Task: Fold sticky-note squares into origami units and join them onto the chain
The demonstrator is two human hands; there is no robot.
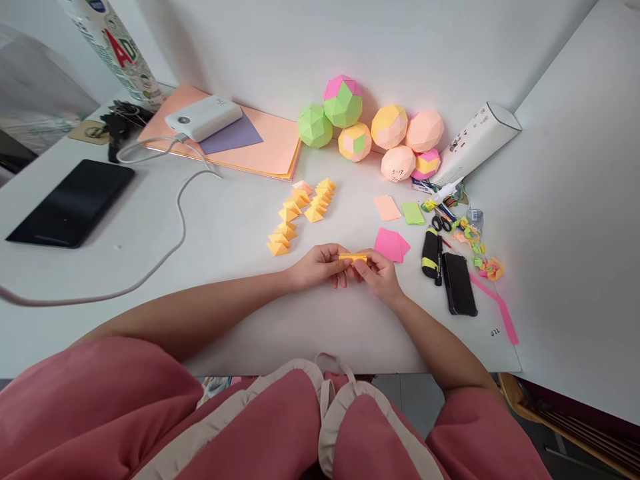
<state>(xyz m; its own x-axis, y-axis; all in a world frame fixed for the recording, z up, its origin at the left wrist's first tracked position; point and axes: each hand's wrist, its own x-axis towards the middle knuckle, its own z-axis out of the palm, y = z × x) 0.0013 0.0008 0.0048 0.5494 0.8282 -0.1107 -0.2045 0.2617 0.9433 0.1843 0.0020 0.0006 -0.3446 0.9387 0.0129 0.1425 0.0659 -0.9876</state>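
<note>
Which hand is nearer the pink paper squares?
Right. The right hand is just by the near-left edge of the pink paper squares; the left hand is farther off to their left.

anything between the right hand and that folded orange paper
Nothing visible: the right hand and left hand both hold the folded orange paper. The pink paper lies just beyond the right hand.

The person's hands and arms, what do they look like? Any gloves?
No gloves: the left hand and right hand are bare, and no watch shows. Both forearms are bare too. The sleeves are loose, plain and rosy red.
</note>
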